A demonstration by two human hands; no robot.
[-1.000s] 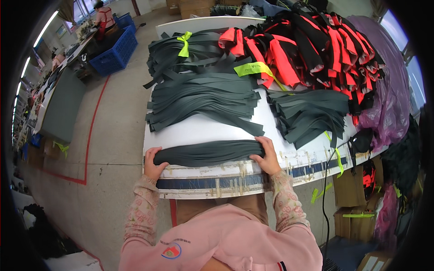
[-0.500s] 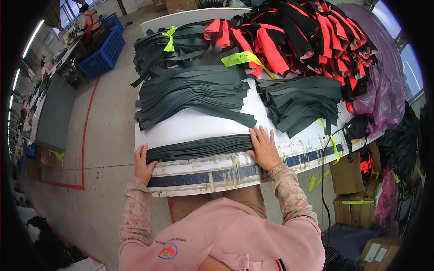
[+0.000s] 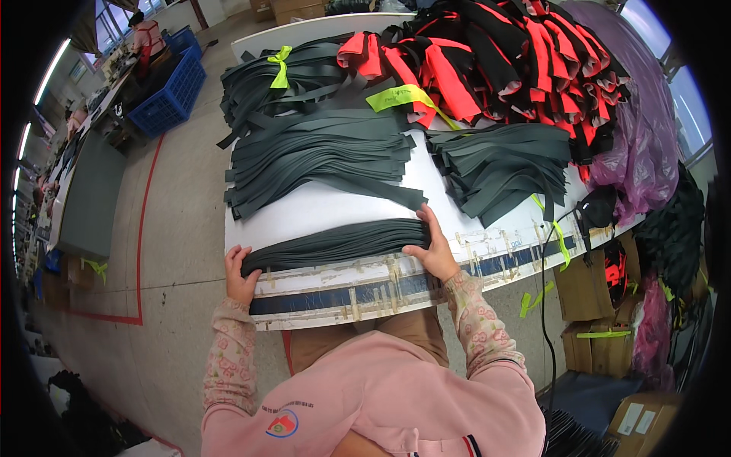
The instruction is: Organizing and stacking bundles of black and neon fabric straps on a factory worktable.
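A bundle of dark grey-green fabric strips [image 3: 335, 242] lies lengthwise along the near part of the white table, bowed slightly upward in the middle. My left hand [image 3: 241, 274] grips its left end, thumb at the near side and fingers at the far side. At the opposite end, my right hand [image 3: 438, 247] clasps the strips between thumb and fingers. Just beyond lies a wider pile of similar strips [image 3: 320, 156], with one strip reaching toward my right fingertips. Another strip pile [image 3: 506, 164] sits to the right.
Black and coral-red fabric pieces [image 3: 502, 61] are heaped at the back right, beside purple plastic sheeting [image 3: 636, 145]. More strips carry a yellow-green tie [image 3: 280, 67] at the back left. Worn tape covers the table's front edge [image 3: 343, 298]. A black cable [image 3: 542, 320] hangs down right.
My right hand has closed inward around the right end of the bundle, its fingers no longer spread. The bundle has bunched together and arches more. The left hand has barely shifted.
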